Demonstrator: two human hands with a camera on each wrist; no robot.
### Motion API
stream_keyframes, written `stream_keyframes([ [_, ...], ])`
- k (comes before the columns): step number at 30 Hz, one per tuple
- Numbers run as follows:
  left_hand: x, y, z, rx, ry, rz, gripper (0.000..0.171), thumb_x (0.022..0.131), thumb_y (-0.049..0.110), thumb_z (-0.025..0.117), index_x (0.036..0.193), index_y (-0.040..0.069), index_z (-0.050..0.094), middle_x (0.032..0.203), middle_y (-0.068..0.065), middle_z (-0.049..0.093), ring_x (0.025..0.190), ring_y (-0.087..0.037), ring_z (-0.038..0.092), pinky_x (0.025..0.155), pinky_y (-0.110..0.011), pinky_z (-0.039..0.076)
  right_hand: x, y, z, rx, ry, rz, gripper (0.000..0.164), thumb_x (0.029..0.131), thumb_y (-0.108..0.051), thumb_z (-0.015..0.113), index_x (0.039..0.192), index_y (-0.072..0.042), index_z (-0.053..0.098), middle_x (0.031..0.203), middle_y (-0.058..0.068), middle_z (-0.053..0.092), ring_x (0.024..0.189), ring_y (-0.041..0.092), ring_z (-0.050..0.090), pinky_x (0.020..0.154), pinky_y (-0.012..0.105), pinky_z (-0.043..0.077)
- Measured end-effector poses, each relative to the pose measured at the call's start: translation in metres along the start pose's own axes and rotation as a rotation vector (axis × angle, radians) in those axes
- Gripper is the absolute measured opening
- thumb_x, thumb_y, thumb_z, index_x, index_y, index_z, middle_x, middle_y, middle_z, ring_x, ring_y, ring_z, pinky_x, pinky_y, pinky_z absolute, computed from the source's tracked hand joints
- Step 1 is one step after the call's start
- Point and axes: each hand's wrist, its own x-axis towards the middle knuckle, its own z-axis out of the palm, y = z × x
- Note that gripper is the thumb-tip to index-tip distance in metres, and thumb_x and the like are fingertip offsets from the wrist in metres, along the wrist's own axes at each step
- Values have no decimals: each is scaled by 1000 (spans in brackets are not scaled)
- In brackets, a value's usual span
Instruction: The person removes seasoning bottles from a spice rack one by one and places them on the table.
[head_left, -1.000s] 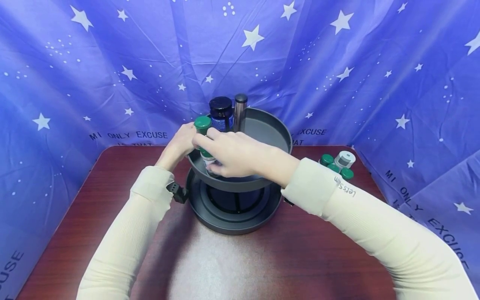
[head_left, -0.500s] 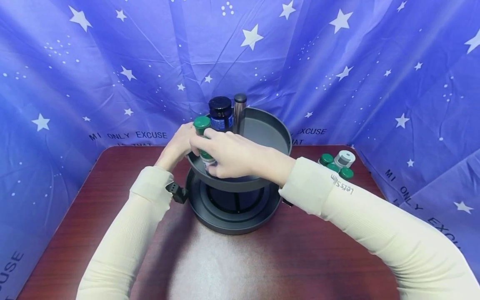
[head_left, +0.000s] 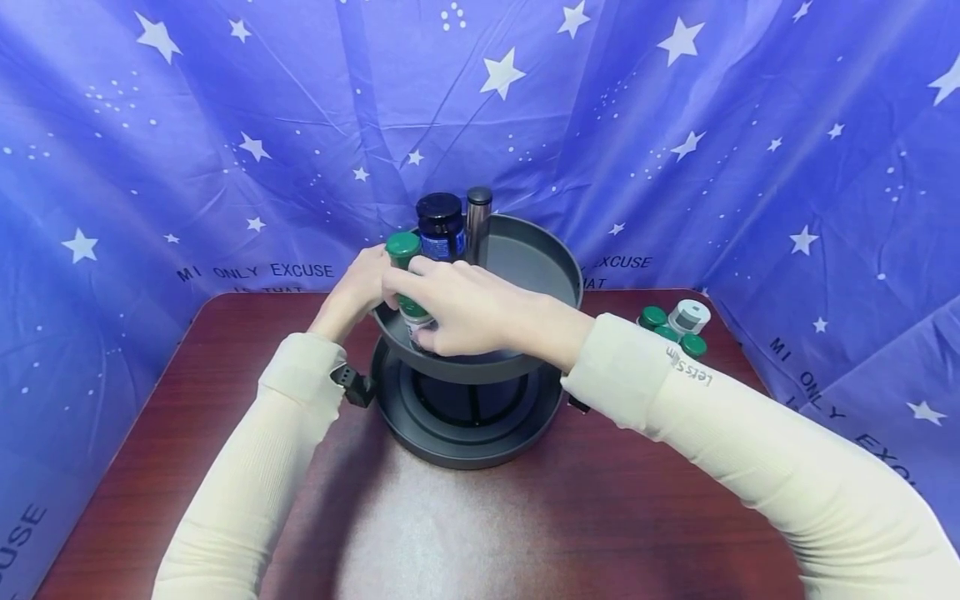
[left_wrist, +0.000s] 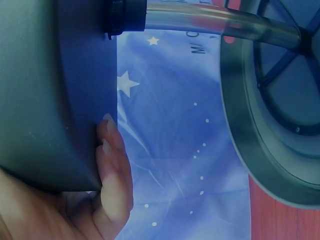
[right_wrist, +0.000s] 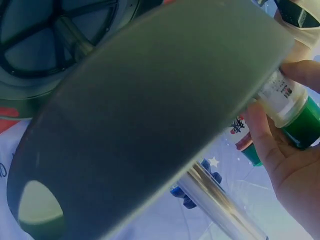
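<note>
A dark grey two-tier round rack has an upper tray (head_left: 536,258) and a lower tray (head_left: 465,454). On the left side my left hand (head_left: 362,283) grips the upper tray's edge; the left wrist view shows its fingers (left_wrist: 114,175) curled beneath. My right hand (head_left: 476,307) holds a small green-capped bottle (right_wrist: 285,97) with a pale label, at the upper tray's front left. Just behind it stands another green-capped bottle (head_left: 403,243). A dark blue jar (head_left: 441,229) is farther back, beside the metal centre post (head_left: 478,225). My right fingers partly cover the held bottle.
At the back right of the reddish-brown table (head_left: 600,517) stand several green-capped bottles (head_left: 654,317) and a white-capped container (head_left: 688,317). A blue curtain (head_left: 300,100) with white stars surrounds the table's back and sides.
</note>
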Motion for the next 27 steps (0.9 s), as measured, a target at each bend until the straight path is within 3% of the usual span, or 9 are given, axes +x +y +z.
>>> stream_keyframes([
  [8,-1,0,0,-68,15,-50,46,104,33,26,110,0,58,135,-18,57,117,-28,52,106,-47,44,-4,4,-9,21,6,-4,29,86,-16,67,112,-19,56,97,0,56,78,18,57,65,32,49],
  [11,-1,1,0,-71,16,-61,48,105,34,24,109,1,57,138,-17,56,124,-29,51,109,-47,42,-6,5,-14,19,7,7,27,86,-16,67,111,-21,57,96,-1,56,79,17,57,66,31,48],
  [16,-1,0,-1,-56,17,-63,50,106,36,24,118,2,58,144,-15,53,136,-30,46,115,-47,38,-10,9,-23,16,16,20,27,88,-17,67,112,-22,57,98,-1,58,80,16,57,69,31,49],
  [27,-1,0,0,-51,12,-62,54,107,35,20,131,2,56,149,-16,49,142,-32,41,117,-47,35,-22,20,-48,12,51,76,30,87,-22,72,113,-17,59,95,2,61,84,18,56,81,37,49],
])
